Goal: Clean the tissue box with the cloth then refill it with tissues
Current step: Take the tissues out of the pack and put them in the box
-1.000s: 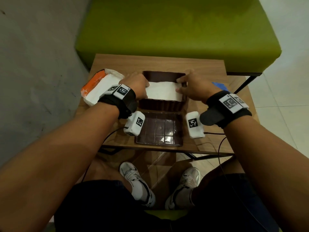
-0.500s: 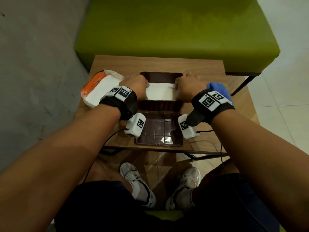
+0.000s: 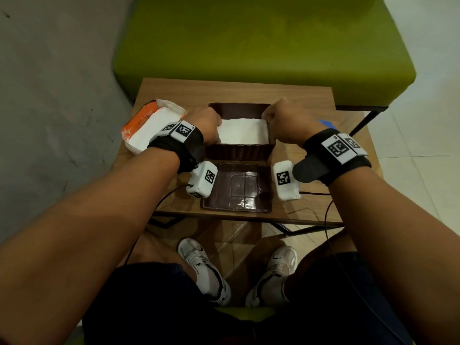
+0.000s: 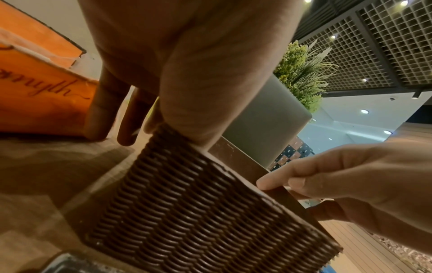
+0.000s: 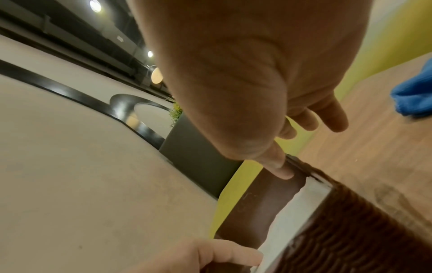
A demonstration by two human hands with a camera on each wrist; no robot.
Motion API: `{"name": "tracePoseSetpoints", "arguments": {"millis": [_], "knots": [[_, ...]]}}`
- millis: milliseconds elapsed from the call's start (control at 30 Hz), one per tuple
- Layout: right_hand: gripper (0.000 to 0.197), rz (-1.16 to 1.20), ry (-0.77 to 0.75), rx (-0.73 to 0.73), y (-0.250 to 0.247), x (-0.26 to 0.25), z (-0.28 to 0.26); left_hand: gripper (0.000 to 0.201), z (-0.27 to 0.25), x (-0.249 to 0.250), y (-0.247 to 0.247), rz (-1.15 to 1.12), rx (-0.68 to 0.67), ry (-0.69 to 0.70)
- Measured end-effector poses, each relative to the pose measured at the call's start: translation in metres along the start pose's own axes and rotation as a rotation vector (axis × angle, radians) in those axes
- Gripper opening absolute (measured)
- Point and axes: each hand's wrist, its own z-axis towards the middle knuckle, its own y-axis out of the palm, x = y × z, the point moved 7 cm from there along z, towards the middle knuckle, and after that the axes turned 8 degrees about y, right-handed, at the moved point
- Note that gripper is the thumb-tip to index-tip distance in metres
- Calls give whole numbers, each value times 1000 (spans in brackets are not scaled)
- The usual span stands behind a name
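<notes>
**Two hands at the tissue box**

Two hands are at the open brown tissue box in the middle of the wooden bench. The left hand is at the left wall of the box: its thumb goes over the rim to the inside and the other fingers point down outside, with their tips near the bench. The right hand is at the right wall, with fingers bent over the rim; the right wrist view shows its thumb tip against the inner side of the wall. Both hands seem to press the white tissues, which lie inside the box and fill most of it; I cannot tell if the fingers pinch them.

Just near of the box lies its dark lid, flat on the bench. Left of the box, just beside the left wrist, is an orange and white tissue pack. Right of the box, partly hidden behind the right wrist, lies the blue cloth. Far behind the bench stands a green seat.
</notes>
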Motion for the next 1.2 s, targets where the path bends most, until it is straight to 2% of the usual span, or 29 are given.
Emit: {"name": "tracePoseSetpoints", "arguments": {"millis": [133,200,233,300,367,433,500,567,667,733,867,933,1033,1133,1200], "knots": [[22,101,16,153,-9,7,-11,37,-9,4,-8,-135,42,7],[10,166,20,293,-20,10,-16,44,-17,0,-14,-299,85,-3],[7,209,11,355,-27,10,-19,39,-24,-5,-22,-394,148,-20],[10,289,-32,405,-42,-1,-24,5,-42,-28,-45,-499,339,-86],[11,357,-133,346,-51,-30,-30,27,-58,-66,-62,-565,533,-186],[17,383,-282,250,-50,-75,-36,39,-74,-100,-68,-646,624,-262],[23,380,-417,131,-37,-124,-37,36,-83,-123,-63,-657,598,-319],[24,289,-505,55,-13,-166,-29,25,-86,-139,-54,-600,521,-355],[19,144,-548,-53,32,-209,-10,14,-84,-150,-44,-437,395,-359],[28,21,-552,-87,53,-226,-1,19,-78,-153,-39,-344,322,-340],[46,-144,-519,-118,74,-242,12,28,-61,-157,-31,-176,232,-294],[44,-183,-475,-134,82,-243,20,25,-53,-159,-27,-129,198,-285],[41,-193,-437,-136,90,-241,30,32,-43,-167,-25,-118,164,-306],[45,-171,-417,-129,93,-242,35,45,-34,-173,-27,-147,115,-330],[49,-142,-402,-127,94,-241,37,42,-29,-173,-25,-153,40,-334]]}}
